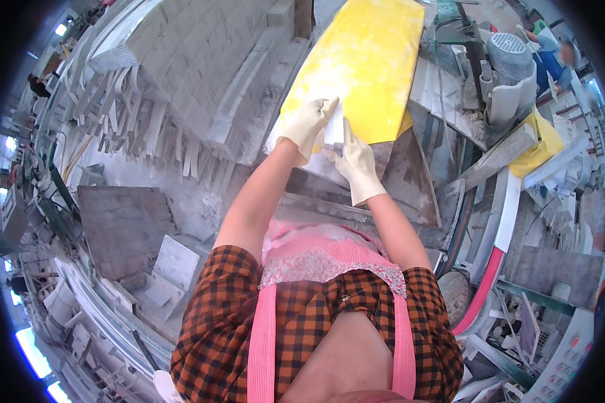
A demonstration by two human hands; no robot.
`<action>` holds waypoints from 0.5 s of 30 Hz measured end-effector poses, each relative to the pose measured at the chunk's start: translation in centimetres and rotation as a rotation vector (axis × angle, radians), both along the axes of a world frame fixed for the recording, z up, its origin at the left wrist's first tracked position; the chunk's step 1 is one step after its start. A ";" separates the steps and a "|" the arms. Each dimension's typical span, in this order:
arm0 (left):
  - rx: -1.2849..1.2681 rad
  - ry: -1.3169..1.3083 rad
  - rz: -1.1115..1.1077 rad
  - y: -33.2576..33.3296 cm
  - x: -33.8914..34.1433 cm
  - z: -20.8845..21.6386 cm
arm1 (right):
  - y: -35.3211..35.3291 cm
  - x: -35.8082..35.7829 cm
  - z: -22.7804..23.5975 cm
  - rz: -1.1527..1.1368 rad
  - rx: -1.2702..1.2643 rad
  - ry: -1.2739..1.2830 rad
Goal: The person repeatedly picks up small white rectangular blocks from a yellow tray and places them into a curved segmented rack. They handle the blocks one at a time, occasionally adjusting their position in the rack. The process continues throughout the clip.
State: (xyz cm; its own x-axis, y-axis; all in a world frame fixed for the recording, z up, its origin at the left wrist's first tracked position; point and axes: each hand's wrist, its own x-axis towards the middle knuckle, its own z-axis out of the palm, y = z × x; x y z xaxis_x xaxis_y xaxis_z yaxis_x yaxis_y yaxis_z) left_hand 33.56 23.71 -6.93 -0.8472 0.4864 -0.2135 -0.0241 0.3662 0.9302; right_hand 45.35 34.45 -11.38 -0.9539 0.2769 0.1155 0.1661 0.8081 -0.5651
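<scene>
Upper centre of frame, left hand and right hand have fingers clamped on the small pale block at the yellow sheet's lower edge; best held square from both sides, with room upward over the sheet, tighter leftward by the stacked slabs.

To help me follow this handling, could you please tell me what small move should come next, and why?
Probably shift the pale piece slightly farther over the yellow sheet: the left hand and right hand flank it beside the sheet's near edge.
</scene>
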 end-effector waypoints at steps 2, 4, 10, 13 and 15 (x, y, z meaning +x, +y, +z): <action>-0.212 0.270 -0.049 0.2 0.2 0.2 | 0.2 0.0 -0.6 -0.003 0.080 0.039; -0.412 0.355 -0.033 1.0 1.6 0.8 | 0.3 -0.1 -1.1 -0.009 0.164 0.074; -0.254 0.416 0.279 2.4 7.3 3.3 | 0.4 0.0 -0.3 -0.039 -0.122 0.075; -0.485 0.451 0.195 2.6 7.5 4.0 | 1.5 2.0 0.7 0.055 -0.083 0.206; -0.587 0.454 0.173 2.9 7.1 4.4 | 3.3 4.5 0.9 0.105 0.113 0.306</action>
State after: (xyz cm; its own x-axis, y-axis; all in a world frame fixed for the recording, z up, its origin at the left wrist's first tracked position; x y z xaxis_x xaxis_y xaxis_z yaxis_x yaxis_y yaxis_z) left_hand 40.69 26.59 -2.55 -0.9674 0.2531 -0.0082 0.2127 0.8297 0.5160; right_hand 49.90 37.78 -10.46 -0.8928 0.1485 0.4253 -0.0843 0.8723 -0.4817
